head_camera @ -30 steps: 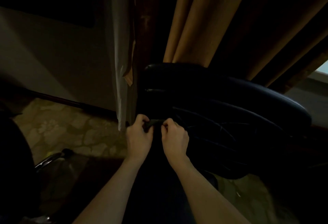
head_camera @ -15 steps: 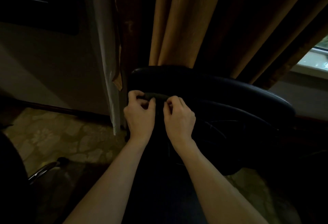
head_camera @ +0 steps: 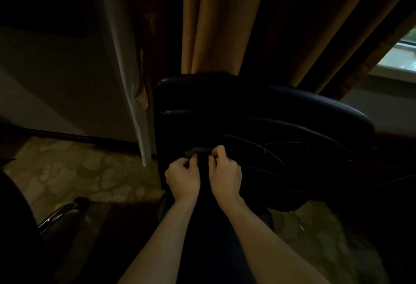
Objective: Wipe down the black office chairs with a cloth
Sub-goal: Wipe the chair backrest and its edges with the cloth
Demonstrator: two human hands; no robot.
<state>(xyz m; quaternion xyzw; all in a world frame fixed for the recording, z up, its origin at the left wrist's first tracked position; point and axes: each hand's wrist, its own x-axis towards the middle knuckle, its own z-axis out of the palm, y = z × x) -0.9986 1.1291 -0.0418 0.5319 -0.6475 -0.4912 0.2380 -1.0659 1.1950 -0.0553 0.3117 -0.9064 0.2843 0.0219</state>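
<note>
A black chair [head_camera: 258, 126] is shown from above, its back set against orange curtains [head_camera: 213, 25] at the far side, with a patterned floor [head_camera: 78, 175] to the left. A dark cloth [head_camera: 199, 150], rolled or bunched into a short strip, is held low on the chair's surface, near its left edge. It is pinched at one end by the curled fingers of the left hand [head_camera: 183, 179] and at the other by those of the right hand [head_camera: 225, 174]; both hands are closed around it, side by side. Streaks are visible on the surface to the right of the cloth, though whether these are wipe marks cannot be told. The wiping is judged to be under way on this chair. A second chair's chrome arm [head_camera: 58, 214] is seen at near left, its state unknown.
</note>
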